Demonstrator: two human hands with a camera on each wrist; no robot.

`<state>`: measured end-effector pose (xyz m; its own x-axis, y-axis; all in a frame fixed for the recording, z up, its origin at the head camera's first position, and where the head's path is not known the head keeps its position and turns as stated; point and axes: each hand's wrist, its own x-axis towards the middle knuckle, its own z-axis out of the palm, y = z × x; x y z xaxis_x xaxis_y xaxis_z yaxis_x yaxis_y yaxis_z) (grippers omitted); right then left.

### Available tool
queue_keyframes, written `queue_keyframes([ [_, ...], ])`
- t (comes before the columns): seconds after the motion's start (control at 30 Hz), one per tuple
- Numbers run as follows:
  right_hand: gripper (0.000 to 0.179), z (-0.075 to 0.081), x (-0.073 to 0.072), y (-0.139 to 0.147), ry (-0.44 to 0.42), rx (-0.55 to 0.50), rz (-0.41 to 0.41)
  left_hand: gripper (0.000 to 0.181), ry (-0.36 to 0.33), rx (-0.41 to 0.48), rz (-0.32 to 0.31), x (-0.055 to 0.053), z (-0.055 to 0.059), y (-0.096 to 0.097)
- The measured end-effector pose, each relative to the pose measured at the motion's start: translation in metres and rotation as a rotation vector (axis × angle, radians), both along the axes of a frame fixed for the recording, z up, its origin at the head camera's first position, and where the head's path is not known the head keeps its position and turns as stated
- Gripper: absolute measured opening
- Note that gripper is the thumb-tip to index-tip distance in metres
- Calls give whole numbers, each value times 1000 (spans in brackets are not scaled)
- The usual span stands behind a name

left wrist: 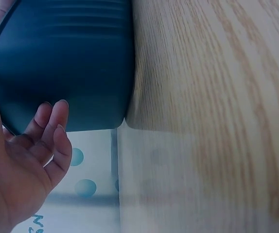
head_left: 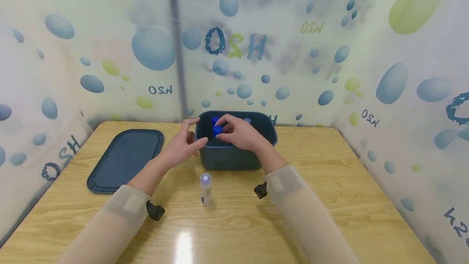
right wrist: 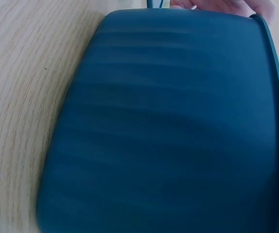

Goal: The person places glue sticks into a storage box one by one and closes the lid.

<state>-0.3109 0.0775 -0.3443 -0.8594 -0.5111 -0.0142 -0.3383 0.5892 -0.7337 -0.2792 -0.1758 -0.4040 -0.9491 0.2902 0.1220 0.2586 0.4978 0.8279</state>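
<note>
Possibly a curtained booth: printed sheets (head_left: 293, 52) surround a table (head_left: 234, 231).

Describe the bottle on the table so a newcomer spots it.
On the pale wood-grain table, find the dark open plastic bin. Just in front, nearer the person, stands a small clear cylindrical bottle. Unlike the bright-blue round tops inside the bin, its top is pale.
</note>
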Motion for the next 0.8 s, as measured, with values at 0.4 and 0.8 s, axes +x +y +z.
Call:
queue_keyframes([
  [0.4, 28, -3, -4, -3, -55, 43, 0, 84, 1, -14, -2, 0, 0, 0],
  [0.8, 29, -1, -5, -5, -61, 52, 4, 84, 5, -12, -11, 0, 0, -1],
])
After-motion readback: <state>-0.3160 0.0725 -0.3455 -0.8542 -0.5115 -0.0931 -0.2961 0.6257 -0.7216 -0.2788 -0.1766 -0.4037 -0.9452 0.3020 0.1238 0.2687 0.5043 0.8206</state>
